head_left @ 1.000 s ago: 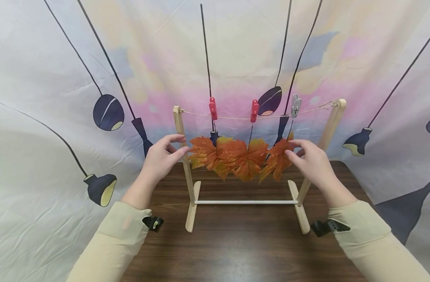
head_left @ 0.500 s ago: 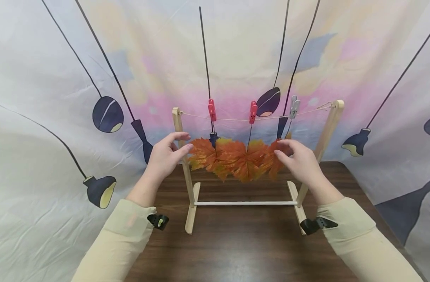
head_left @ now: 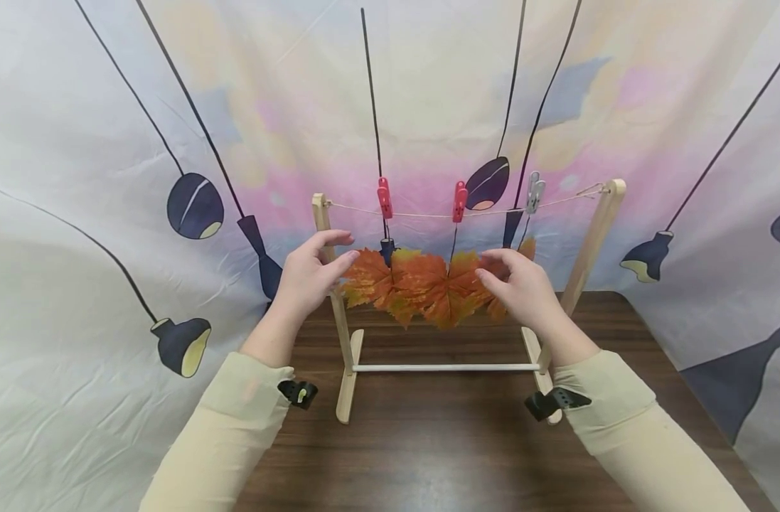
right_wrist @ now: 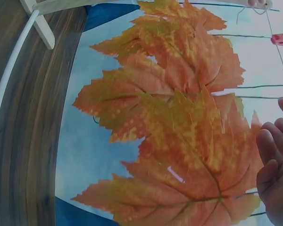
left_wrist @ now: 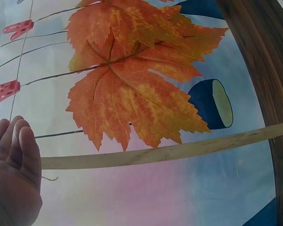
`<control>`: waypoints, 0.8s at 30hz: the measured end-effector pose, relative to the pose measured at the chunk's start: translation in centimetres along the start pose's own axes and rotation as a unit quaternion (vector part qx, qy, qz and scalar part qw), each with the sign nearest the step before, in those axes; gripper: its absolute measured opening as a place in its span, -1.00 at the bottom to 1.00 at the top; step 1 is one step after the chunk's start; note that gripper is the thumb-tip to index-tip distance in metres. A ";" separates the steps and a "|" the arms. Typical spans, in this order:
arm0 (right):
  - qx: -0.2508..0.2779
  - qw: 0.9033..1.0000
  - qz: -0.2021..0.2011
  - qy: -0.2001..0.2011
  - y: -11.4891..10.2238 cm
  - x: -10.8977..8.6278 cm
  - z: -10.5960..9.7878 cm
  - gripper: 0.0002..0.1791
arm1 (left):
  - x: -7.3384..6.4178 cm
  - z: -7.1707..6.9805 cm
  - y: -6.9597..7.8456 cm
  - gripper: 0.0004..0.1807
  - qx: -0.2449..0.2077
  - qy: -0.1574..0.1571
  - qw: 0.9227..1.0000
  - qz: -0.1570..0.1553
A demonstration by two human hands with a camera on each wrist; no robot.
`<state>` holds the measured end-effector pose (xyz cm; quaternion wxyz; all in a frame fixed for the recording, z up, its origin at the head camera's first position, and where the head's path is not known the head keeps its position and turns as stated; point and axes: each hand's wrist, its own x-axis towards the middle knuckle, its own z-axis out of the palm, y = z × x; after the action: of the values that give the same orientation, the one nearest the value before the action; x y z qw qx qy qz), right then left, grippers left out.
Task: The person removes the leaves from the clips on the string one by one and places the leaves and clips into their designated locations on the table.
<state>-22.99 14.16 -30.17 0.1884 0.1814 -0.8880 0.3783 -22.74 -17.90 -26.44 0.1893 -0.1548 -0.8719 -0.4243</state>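
Three orange maple leaves hang by their stems from a string (head_left: 428,215). Two red clothespins (head_left: 385,198) and a grey clothespin (head_left: 535,192) are clipped on that string. My left hand (head_left: 306,277), fingers loosely bent with a gap to the thumb, is at the left post beside the left leaf (head_left: 367,279). My right hand (head_left: 524,291), bent much the same way, is in front of the right leaf (head_left: 528,247), hiding much of it. Its fingertips come near the middle leaf (head_left: 437,284); whether they touch is unclear. Neither hand holds anything.
The string is tied between two wooden posts, the right post (head_left: 588,249) partly behind my right arm. A white bar (head_left: 447,368) joins their feet on the brown table (head_left: 428,441). Behind hangs a cloth backdrop (head_left: 441,107) printed with lamps.
My right hand has moved left, from the right leaf's edge to in front of it. My left hand has shifted slightly right and up. The clothespins stay on the string.
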 end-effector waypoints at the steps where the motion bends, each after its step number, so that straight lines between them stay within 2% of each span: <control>1: -0.001 1.000 0.000 -0.001 -0.1 0.1 0.1 -0.63 | 0.1 0.1 0.0 -0.58 -0.003 -0.001 1.000 -0.001; 6: 0.010 1.000 0.001 -0.003 -0.7 0.7 0.6 -0.62 | 0.3 0.3 0.0 -0.57 -0.019 -0.002 1.000 -0.009; 14: 0.034 0.999 0.023 -0.023 -1.6 1.2 1.2 -0.60 | 0.8 0.4 0.5 -0.59 -0.014 0.003 1.000 0.002; 24: 0.046 0.998 0.029 -0.035 -2.6 2.1 2.2 -0.61 | 1.5 0.2 1.3 -0.58 -0.032 0.002 0.999 -0.003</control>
<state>-24.00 10.47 -28.98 0.1375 0.1774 -0.8807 0.4171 -23.56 -16.81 -24.98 0.1845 -0.1570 -0.8583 -0.4524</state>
